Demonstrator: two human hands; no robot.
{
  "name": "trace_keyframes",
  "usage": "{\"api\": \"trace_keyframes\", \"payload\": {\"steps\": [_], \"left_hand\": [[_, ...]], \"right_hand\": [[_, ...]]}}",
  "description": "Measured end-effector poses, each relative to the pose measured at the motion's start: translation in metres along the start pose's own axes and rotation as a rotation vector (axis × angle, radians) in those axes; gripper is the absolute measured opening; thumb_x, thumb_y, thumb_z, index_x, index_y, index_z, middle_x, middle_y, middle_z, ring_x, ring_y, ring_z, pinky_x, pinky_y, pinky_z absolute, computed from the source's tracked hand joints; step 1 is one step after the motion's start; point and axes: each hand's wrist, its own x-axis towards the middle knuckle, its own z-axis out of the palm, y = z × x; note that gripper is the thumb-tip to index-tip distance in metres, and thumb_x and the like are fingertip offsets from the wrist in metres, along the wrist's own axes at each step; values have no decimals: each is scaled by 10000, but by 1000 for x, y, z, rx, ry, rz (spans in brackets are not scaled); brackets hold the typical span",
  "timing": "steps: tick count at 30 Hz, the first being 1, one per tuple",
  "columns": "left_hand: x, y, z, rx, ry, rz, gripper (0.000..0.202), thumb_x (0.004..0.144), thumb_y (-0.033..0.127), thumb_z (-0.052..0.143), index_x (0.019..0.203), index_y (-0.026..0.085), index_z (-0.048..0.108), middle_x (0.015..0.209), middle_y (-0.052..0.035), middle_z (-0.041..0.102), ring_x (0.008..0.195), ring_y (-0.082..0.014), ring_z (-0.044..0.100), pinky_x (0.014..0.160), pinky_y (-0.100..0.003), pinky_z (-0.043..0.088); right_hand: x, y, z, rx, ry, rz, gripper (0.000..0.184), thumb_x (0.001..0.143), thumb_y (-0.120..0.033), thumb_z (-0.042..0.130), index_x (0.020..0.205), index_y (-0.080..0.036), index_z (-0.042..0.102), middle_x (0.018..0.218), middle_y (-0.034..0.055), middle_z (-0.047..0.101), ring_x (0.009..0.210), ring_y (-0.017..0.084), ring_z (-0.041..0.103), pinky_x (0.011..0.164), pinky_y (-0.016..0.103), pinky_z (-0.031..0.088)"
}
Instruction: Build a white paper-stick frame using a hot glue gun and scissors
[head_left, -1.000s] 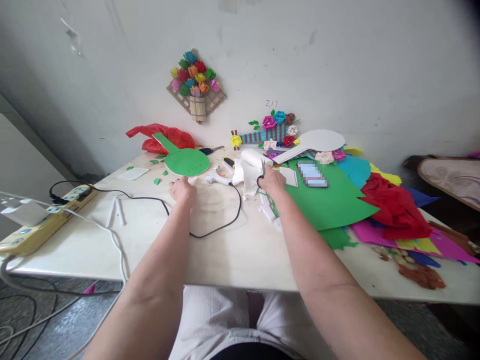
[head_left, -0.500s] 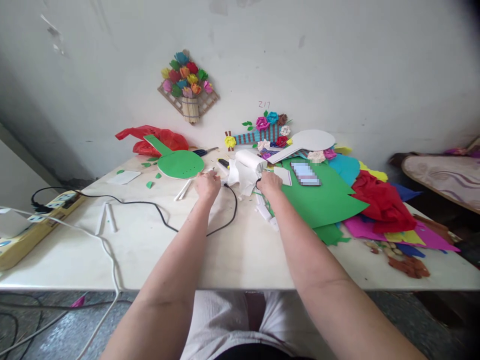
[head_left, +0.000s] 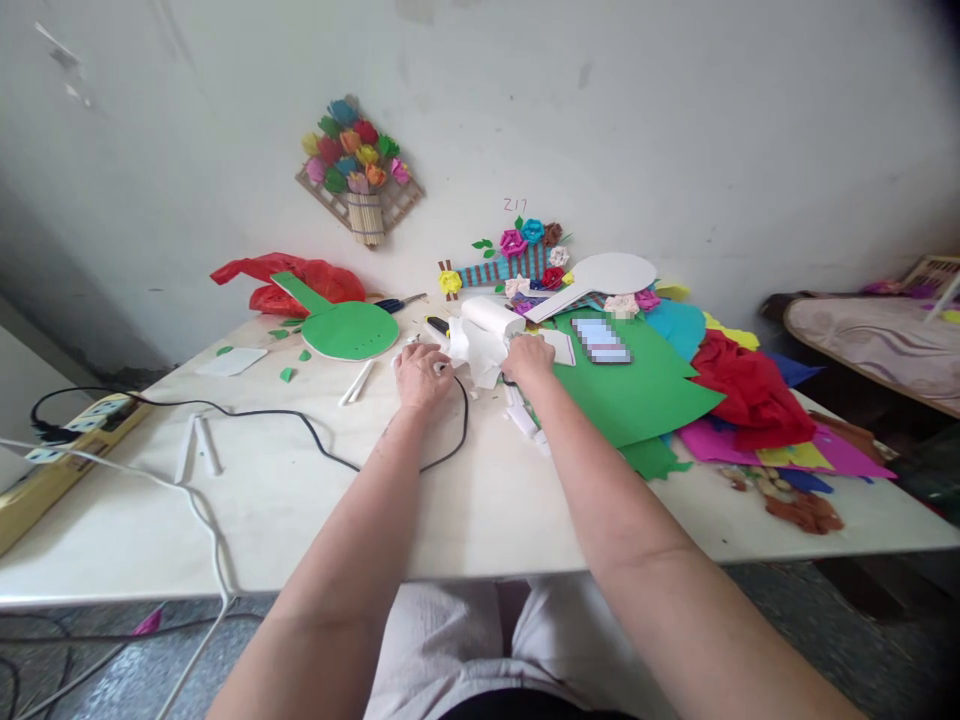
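**Fingers (head_left: 411, 360) of the left hand (head_left: 422, 375) clamp the glue gun (head_left: 441, 368)**

The white gun lies mid-table (head_left: 465, 500), just left of crumpled white paper (head_left: 476, 352). The grip hides most of it, so its axis and nozzle direction cannot be told. Its black cord (head_left: 459, 440) loops out rightward. The right hand (head_left: 529, 358) curls at the paper, grip unclear. A second ago the left hand lay on bare table, apart from the gun.

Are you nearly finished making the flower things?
Probably not yet. Done: a flower piece leans on the wall, and a green paddle is cut. In hand: left hand holds the glue gun; right hand touches white paper. Left: loose coloured sheets lie piled.
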Motion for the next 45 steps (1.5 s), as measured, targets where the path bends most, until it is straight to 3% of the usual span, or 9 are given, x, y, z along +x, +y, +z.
{"api": "trace_keyframes", "payload": {"steps": [6,9,16,22,27,33,36,41,45], "left_hand": [[3,-20,-8,-22,125,-497,271,766,274,461,912,197,676,958,-83,656,1010,-254,524,856,-349,397],[4,-23,-7,-58,77,-571,283,769,288,464,954,213,665,939,-78,662,949,-264,561,797,-364,420],[-1,-18,6,-3,-41,-233,331,767,277,515,1083,267,614,1146,-35,604,1006,-232,536,818,-326,415],[-2,-15,16,139,-167,-29,370,803,373,488,1152,289,577,1252,2,544,1080,-264,449,847,-351,391],[-1,-12,16,205,-204,12,360,822,440,452,1119,293,595,1245,-2,539,1070,-250,446,869,-343,370],[1,-8,14,220,-212,38,518,764,575,462,1131,232,589,1207,-73,543,1066,-296,454,878,-392,363],[2,-9,14,216,-194,22,470,765,517,478,1090,203,607,1205,-89,542,1064,-310,455,876,-402,362],[5,-18,11,225,-180,-52,377,734,307,513,1073,175,610,1226,-102,534,1061,-325,458,869,-414,364],[4,-24,9,220,-153,-95,408,689,270,533,1079,179,609,1225,-107,541,1071,-348,445,839,-446,373]], "right_hand": [[0,-1,18,-75,98,-300,262,788,-230,503,939,-154,702,1037,131,630,1074,289,417,930,407,257],[4,0,30,-83,74,-321,238,792,-205,502,896,-178,715,1000,115,647,1056,275,420,930,408,226],[12,4,34,29,139,-207,254,848,-216,453,910,-195,698,945,96,662,1003,223,488,909,341,260],[17,5,30,368,173,-217,297,851,-183,439,1076,-224,627,1005,35,663,953,170,556,874,276,339],[25,7,35,738,145,-305,190,804,-185,492,857,-123,664,788,44,659,692,133,571,645,223,413],[24,13,39,962,-75,-299,270,747,-357,562,619,-120,586,452,-45,465,386,66,370,408,196,287],[18,15,34,970,-197,-309,311,739,-398,567,609,-117,590,447,-42,472,372,57,362,392,189,282],[8,13,22,888,-381,-349,161,706,-247,603,611,-117,600,509,-7,567,401,66,439,433,191,360],[11,13,21,632,-160,-256,150,738,-255,571,681,-138,645,623,32,640,528,119,555,533,225,424]]}}
